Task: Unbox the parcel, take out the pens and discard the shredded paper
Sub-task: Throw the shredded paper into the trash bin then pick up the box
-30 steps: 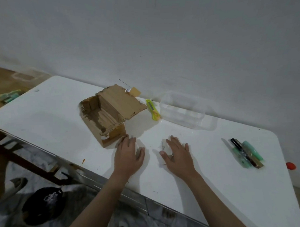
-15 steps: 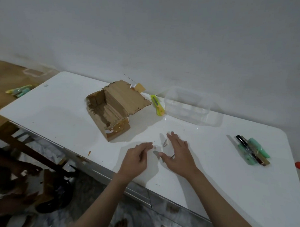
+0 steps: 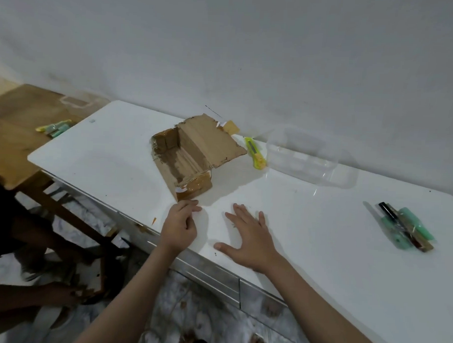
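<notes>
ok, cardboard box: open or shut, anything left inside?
Open and looks empty: the cardboard box has its flap folded back, and only bare brown interior shows.

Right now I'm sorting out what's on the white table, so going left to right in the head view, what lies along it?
Cardboard box → yellow utility knife → clear plastic container → bundle of pens.
</notes>
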### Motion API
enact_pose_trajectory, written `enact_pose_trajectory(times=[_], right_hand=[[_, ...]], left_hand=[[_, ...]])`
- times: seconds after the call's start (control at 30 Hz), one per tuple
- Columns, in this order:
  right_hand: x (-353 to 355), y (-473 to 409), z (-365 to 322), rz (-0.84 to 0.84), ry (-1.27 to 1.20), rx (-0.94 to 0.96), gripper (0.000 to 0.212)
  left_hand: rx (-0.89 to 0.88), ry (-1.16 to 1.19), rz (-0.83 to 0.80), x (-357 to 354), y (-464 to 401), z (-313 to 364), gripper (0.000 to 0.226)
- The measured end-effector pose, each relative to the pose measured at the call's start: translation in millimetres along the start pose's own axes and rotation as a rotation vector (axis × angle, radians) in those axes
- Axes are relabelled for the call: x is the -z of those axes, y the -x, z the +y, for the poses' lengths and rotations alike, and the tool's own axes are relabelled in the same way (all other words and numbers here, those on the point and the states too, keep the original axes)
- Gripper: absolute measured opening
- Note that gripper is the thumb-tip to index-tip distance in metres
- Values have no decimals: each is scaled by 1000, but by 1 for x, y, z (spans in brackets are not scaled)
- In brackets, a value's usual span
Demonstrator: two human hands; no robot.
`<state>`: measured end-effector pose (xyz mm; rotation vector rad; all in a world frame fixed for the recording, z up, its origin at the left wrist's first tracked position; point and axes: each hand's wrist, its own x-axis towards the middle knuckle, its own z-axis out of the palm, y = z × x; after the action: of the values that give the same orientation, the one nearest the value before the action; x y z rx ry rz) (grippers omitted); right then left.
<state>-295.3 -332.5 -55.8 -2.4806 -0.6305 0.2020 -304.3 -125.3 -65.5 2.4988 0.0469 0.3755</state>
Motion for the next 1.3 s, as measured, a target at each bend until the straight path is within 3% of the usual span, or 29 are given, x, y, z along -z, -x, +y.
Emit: enact_pose_trajectory(times=[0.17,0.27,0.4,0.53,0.8,1.07,1.17,1.3], right_hand=[[-17,-1,-12,-16,20,69,73],[-20,-2,-11,52,-88,81,41],[-30,6,-10,201,-98,81,25],[-39,23,-9,444,-38,70,26],[-31,60,-4,649,-107,-153,31],[-21,98,5,824,19,-232,21],[-21,93,-9,849,-94,-291,24],[-33,78,-28,704,-53,-243,34]], left_hand=[[-30,-7,43,-3,-1,-2,26],[-57,-1,57,-3,0,-4,26],[-76,13,44,-1,0,-5,25],[-83,12,26,0,2,-6,24],[-66,20,3,-1,0,-6,24],[-57,23,-11,-4,0,-8,29],[-51,16,-13,-6,0,-8,29],[-51,15,-5,-7,2,-8,29]])
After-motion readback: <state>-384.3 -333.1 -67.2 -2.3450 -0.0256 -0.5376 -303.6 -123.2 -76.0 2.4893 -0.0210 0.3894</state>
